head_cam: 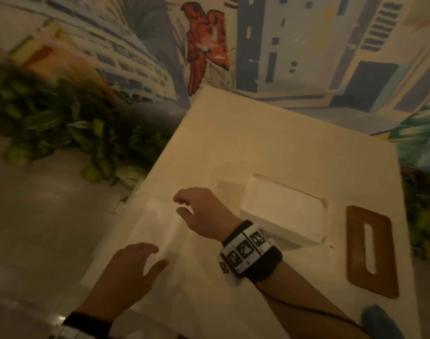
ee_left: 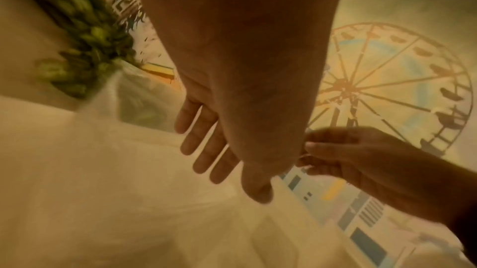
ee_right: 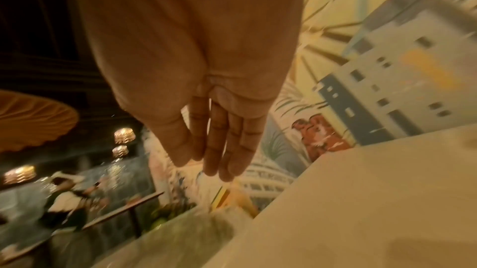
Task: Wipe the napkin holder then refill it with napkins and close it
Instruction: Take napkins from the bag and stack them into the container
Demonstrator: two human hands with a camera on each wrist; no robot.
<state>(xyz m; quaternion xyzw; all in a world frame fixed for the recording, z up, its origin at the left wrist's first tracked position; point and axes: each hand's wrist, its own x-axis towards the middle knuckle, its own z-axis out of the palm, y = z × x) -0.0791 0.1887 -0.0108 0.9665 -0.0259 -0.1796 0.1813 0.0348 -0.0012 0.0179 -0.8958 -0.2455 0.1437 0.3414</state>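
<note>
The napkin holder [head_cam: 282, 214], a pale rectangular box without its lid, stands in the middle of the white table [head_cam: 282, 148], with white inside. Its brown slotted lid [head_cam: 371, 250] lies flat to the right. A crinkled clear plastic pack [head_cam: 160, 231] covers the table's left corner. My right hand [head_cam: 178, 204] reaches across over that pack, fingers loosely spread and holding nothing; its fingers [ee_right: 216, 162] look straight in the right wrist view. My left hand [head_cam: 157, 255] hovers over the near part of the pack, fingers [ee_left: 206, 160] straight, nothing in it.
A blue cloth [head_cam: 380, 321] lies at the table's near right edge. Green plants [head_cam: 62, 123] line the floor to the left and far right. A painted mural wall [head_cam: 282, 45] stands close behind the table. People sit in the dim room [ee_right: 72, 194] beyond.
</note>
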